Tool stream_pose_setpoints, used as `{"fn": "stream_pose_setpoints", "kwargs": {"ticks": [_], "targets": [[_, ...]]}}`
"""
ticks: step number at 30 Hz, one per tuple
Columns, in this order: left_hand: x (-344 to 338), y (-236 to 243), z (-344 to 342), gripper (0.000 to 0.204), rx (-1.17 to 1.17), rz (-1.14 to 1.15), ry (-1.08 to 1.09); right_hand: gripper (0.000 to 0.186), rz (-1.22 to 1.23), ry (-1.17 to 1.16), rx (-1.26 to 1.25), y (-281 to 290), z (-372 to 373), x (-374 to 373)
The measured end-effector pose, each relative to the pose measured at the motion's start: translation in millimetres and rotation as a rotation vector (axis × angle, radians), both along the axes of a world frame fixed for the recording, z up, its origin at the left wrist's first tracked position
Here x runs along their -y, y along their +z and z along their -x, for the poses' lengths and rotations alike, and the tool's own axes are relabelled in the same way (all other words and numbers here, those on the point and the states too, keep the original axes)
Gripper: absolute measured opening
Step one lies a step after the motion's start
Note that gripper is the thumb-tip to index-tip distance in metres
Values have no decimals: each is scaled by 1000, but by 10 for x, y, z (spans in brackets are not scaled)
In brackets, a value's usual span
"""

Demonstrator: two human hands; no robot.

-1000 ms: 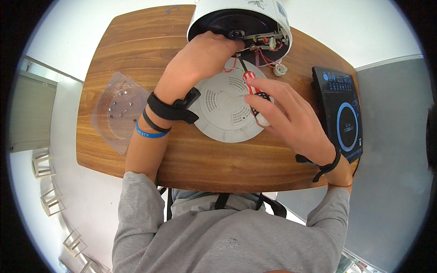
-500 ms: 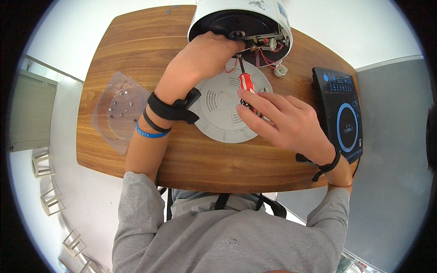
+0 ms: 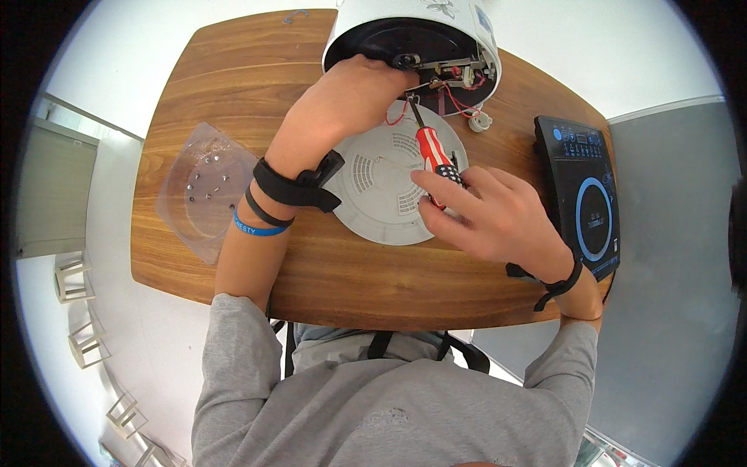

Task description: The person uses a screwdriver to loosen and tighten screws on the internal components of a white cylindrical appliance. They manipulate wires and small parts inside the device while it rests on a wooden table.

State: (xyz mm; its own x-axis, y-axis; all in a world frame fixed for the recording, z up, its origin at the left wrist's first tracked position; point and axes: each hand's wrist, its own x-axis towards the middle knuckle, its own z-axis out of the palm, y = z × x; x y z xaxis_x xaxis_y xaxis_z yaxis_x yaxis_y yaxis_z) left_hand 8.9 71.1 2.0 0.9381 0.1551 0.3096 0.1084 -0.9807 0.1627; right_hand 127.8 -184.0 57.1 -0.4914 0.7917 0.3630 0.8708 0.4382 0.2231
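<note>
My left hand (image 3: 350, 97) reaches into the open base of a white appliance (image 3: 366, 14) lying on its side, fingertips curled out of sight among metal parts and red wires (image 3: 459, 101). My right hand (image 3: 494, 218) grips the red, white and star-patterned handle of a screwdriver (image 3: 430, 146); its tip is at a small metal fitting just beside my left fingers. Beneath both lies a round, vented white base plate (image 3: 358, 210). A small white connector (image 3: 479, 120) sits by the appliance.
A translucent square tray (image 3: 187, 218) with several small screws rests on the wooden table (image 3: 358, 288) at left. A black induction cooker (image 3: 580, 187) stands on the right. A blue hook-like item (image 3: 296, 15) lies at the back edge. Several chairs (image 3: 74, 284) stand on the floor at left.
My right fingers have shifted lower along the screwdriver handle, whose angle has varied slightly, exposing more of the handle. My left hand stays in place inside the appliance.
</note>
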Motion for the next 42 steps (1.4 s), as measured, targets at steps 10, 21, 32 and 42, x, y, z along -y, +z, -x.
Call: {"fn": "stream_pose_setpoints", "kwargs": {"ticks": [10,21,32,42], "targets": [[-6,-37,6,47,40,-22,7,32,-14,-59,48,57,36,47],[-12,-28,-4,49,33,-9,-6,24,-136,-49,-62,-7,9,-56],[-5,-22,3,50,19,-31,0,22,-22,-19,-181,-13,-17,-49],[4,-4,-4,50,8,1,3,21,-50,-2,-107,-48,-51,-79]]}}
